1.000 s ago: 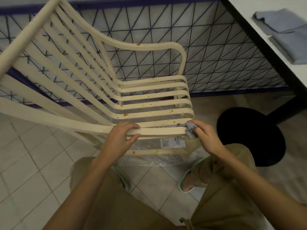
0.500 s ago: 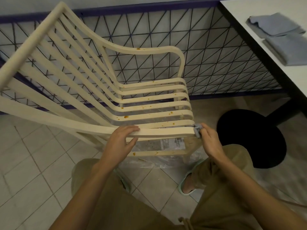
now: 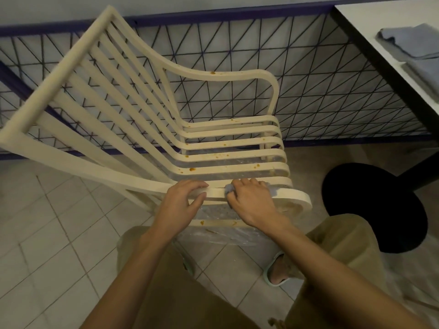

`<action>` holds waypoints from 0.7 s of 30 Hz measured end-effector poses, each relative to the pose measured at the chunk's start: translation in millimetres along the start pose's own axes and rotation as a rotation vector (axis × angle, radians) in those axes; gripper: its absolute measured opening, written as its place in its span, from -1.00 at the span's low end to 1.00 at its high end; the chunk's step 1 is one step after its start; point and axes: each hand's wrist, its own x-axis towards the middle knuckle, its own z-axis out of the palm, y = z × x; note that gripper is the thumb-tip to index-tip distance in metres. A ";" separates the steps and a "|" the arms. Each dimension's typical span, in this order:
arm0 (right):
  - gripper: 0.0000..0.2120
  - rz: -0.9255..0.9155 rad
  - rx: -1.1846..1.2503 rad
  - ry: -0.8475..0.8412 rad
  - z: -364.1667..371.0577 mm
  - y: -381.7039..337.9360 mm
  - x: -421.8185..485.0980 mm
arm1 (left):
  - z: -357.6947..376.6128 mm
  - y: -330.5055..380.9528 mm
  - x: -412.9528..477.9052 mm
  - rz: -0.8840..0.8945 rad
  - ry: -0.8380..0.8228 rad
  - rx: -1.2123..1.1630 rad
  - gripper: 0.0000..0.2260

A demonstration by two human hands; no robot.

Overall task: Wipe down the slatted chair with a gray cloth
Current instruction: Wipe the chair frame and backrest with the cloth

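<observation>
Far left, pale floor tiles [image 3: 59, 222], and rising over them the tall back of the cream slatted chair [image 3: 237, 169], its slats sweeping down into the seat. Behind it runs a dark wire mesh fence [image 3: 320, 91]. Orange-brown spots [image 3: 192, 169] dot the seat slats, and there's another on the far armrest.

Now to the hands, both on the near armrest [image 3: 292, 198]. The left hand [image 3: 183, 200] grips the rail, fingers curled over the top and thumb tucked underneath. Just beside it, nearly touching, the right hand [image 3: 249, 203] is clenched around the gray cloth [image 3: 227, 189], bunched up small and pressed down onto the top of that same armrest. Only bits of cloth peek out on either side of the fingers.

Below the seat lies a crinkled clear plastic sheet [image 3: 225, 236] on the floor, and a foot in a light sandal [image 3: 275, 276] shows between the knees.

Further right, the armrest curls round to its end, and past it sits a round black base [image 3: 370, 205] on the floor. Top right corner, a white bench [image 3: 370, 24] with dark edging carries folded gray cloths [image 3: 408, 41], well apart from the chair.
</observation>
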 end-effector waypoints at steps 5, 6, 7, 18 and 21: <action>-0.46 -0.098 0.015 -0.021 17.1 -49.7 17.3 | -14.8 -4.5 -25.6 -0.107 0.186 -0.108 -0.86; -0.49 -0.120 0.022 -0.023 20.5 -57.0 20.1 | -18.4 -7.5 -31.1 -0.142 0.220 -0.130 -0.87; -0.53 -0.140 0.031 -0.021 24.0 -65.5 23.1 | -23.0 -11.1 -37.0 -0.183 0.249 -0.159 -0.87; -0.60 -0.268 0.250 -0.084 31.7 -136.9 49.7 | -62.8 -30.1 -52.7 -0.351 0.417 -0.230 -0.86; -0.64 -0.282 0.481 -0.084 25.7 -150.5 54.1 | -82.0 -24.9 -45.3 -0.350 0.468 -0.212 -0.87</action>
